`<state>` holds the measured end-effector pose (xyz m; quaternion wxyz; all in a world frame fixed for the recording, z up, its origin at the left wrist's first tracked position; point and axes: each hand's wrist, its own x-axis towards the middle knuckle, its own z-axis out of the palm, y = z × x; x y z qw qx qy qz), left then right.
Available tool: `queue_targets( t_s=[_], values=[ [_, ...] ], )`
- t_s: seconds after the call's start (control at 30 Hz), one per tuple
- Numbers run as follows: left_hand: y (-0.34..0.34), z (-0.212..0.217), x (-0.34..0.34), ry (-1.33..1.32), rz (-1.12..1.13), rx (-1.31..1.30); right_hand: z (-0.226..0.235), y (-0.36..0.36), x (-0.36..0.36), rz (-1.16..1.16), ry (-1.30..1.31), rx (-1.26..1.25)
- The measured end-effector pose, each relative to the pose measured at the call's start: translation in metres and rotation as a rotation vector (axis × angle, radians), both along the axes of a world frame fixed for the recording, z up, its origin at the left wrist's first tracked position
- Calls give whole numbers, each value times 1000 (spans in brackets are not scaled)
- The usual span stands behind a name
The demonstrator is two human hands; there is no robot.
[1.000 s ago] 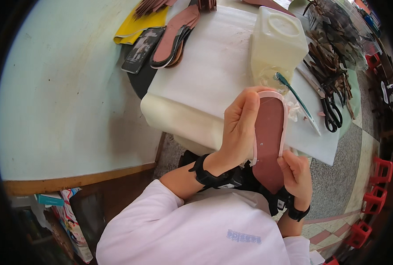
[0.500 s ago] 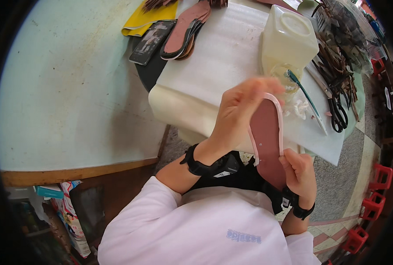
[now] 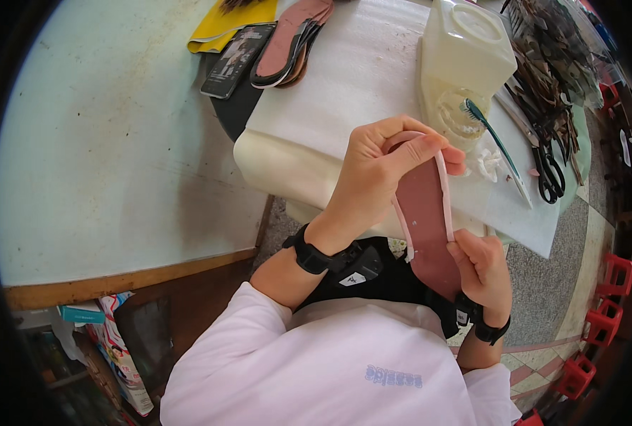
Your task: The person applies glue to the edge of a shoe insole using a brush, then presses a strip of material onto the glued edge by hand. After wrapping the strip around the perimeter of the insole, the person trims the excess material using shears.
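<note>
1. Holding a dark-pink, pale-edged insole (image 3: 424,202) in the air, tilted, above the lap and before the nearest edge of the work surface.
2. Clamping the left hand's (image 3: 374,160) grip over the rounded upper end, thumb on the face; pinching the right edge lower down with the right hand's (image 3: 482,270) grip.
3. Flanked on the left by a pale, stained, wood-edged tabletop (image 3: 103,156), with a shelf beneath holding a teal box (image 3: 81,313) and a printed packet (image 3: 124,355).
4. Faced ahead by a second tabletop (image 3: 581,153), showing green at the right under a white sheet (image 3: 344,64).
5. On that sheet, crumpled tissue (image 3: 488,164) just beside a teal-and-white toothbrush (image 3: 502,150), laid with bristles at the rim of a clear tub (image 3: 454,113) of pale, yellowish stuff.
6. Just behind the tub, a squarish, translucent, yellowish jug (image 3: 461,60); cannot tell how full.
7. To the right, black-handled scissors (image 3: 552,177) beside heaped brown scraps (image 3: 552,89).
8. Farther, at left, stacked insoles (image 3: 287,51), a dark phone (image 3: 238,60) and yellow cloth (image 3: 234,23).
9. Beyond, at right, speckled grey floor (image 3: 536,284) and red stools (image 3: 602,323) in a row.
</note>
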<state>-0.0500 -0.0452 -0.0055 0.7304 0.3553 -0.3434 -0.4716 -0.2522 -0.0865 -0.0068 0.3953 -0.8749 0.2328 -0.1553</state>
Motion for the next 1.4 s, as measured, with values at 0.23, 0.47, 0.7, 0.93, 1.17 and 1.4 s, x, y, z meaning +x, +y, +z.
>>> queue_targets(
  t_s=[0.23,0.47,0.7,0.93,1.17,1.4],
  values=[
    [3,0,-1,57,-12,49,-2,2,2,-17,-9,27],
    [3,-7,-7,209,-24,-11,1,1,3,11,2,134],
    [1,0,-14,9,-67,-37,15,-6,15,-2,-109,352],
    [-1,1,-21,85,-66,4,2,5,37,-273,-265,253],
    [-4,4,-17,57,-160,69,6,-2,36,-270,-383,467],
    [-9,-1,-32,91,-184,19,-2,-12,50,-393,-521,143]
  ],
)
